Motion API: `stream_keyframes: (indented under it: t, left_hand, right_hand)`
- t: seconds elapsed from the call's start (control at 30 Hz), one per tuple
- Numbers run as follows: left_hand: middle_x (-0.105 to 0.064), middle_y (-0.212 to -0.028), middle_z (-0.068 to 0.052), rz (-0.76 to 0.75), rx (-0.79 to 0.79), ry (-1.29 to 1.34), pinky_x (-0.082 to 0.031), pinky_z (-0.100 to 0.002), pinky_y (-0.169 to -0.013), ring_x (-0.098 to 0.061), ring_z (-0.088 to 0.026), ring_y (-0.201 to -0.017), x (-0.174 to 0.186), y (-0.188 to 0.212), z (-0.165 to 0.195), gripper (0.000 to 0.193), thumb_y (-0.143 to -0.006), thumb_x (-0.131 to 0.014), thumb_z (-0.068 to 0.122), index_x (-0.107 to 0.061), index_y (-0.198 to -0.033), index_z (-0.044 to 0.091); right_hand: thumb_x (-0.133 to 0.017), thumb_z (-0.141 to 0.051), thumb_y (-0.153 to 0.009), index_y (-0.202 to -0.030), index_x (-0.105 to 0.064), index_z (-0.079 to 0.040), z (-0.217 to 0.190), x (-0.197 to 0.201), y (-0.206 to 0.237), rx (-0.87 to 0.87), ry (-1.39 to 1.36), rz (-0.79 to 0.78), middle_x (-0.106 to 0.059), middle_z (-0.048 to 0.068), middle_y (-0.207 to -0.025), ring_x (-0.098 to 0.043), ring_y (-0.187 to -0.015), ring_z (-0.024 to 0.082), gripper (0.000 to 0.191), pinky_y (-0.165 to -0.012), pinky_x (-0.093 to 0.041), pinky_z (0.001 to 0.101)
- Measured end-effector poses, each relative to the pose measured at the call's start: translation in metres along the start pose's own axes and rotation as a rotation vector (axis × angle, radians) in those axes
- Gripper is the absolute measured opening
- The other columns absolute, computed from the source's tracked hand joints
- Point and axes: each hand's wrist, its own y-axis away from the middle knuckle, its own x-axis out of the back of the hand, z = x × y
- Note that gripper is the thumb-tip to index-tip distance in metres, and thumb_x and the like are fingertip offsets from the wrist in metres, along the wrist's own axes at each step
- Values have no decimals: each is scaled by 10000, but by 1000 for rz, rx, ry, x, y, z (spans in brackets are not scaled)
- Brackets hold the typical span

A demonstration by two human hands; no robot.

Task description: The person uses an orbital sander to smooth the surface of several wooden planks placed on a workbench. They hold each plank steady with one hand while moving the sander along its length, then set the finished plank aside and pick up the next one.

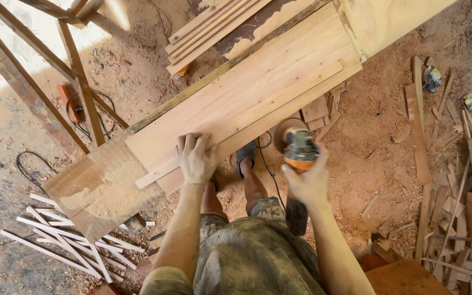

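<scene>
Right hand (307,183) grips the orange-and-black sander (300,150), disc just off the plank's near edge. Left hand (196,158) lies flat, fingers spread, on the long plank (258,93), which runs diagonally up-right; its edge lies left of the sander.

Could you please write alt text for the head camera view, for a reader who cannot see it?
Seen from above, a person's left hand presses flat on a thin wooden strip lying along a pale plank, while the right hand grips a handheld power sander just off the plank's near edge. Sawdust and wood offcuts cover the ground.
</scene>
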Motion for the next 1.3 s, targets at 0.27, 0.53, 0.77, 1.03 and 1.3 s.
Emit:
stream_keyframes:
  t: [0.27,0.53,0.77,1.03,1.3]
  left_hand:
    - [-649,-1003,-11,-6,8,93,-443,-426,-882,-575,-264,-976,-3,10,-31,221,-790,-827,181,-793,-1007,157]
    - [-653,-1001,-1,-26,-28,67,-447,-428,-855,-582,-260,-941,-3,6,-41,201,-811,-819,230,-776,-1001,179]
    - [-653,-1005,3,-32,-57,46,-444,-426,-845,-583,-259,-931,-6,4,-41,166,-827,-804,215,-764,-984,181]
    - [-651,-990,1,-50,-58,21,-436,-424,-820,-578,-259,-909,-7,2,-38,164,-806,-811,219,-776,-961,180]
    - [-653,-1006,-12,-64,-74,63,-429,-416,-824,-575,-259,-916,-3,5,-40,153,-858,-760,179,-778,-1007,150]
  right_hand:
    - [-816,-240,-783,-1477,-275,-70,-69,-66,-17,229,281,-332,-710,273,-1118,-715,-965,467,896,-825,-580,542]
    - [-821,-201,-767,-1475,-282,-55,-55,-24,-80,24,402,-215,-680,272,-1179,-733,-1002,407,902,-885,-595,473]
    - [-850,-225,-764,-1444,-347,-43,-28,32,-135,56,329,87,-689,264,-1181,-736,-1054,384,865,-944,-587,434]
    - [-864,-237,-792,-1418,-368,-38,-24,56,-185,38,303,276,-670,252,-1196,-722,-1059,340,823,-952,-576,432]
    - [-793,-191,-747,-1441,-268,-73,-38,9,-126,-87,60,61,-621,265,-1255,-752,-952,329,878,-824,-652,427]
